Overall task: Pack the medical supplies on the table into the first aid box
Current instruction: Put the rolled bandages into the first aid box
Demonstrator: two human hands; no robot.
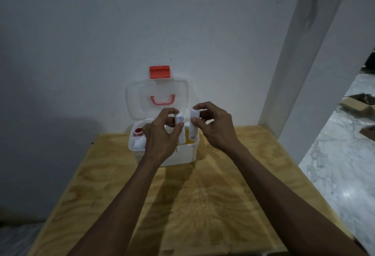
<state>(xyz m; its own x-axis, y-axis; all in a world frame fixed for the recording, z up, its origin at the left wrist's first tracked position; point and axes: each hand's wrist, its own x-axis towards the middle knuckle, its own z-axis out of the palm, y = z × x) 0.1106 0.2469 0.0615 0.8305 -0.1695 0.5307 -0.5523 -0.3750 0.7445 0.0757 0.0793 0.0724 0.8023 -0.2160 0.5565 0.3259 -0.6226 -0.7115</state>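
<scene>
Head view: a white plastic first aid box (183,154) sits at the far edge of a grained plywood worktop (203,205), against a plain wall. Its translucent lid (140,97) stands open and upright, with a red latch (160,72) and a red handle (162,100). The left hand (160,138) fingers pinch a small white cylindrical tube (179,118) above the box. The right hand (215,127) fingers grip a longer white tube (193,125), upright over the box's right side. The labels are blurred, possibly printed. A red-capped item (138,130) lies in the left compartment.

first aid box (182,154) on table (203,205), against wall (81,52)
</scene>
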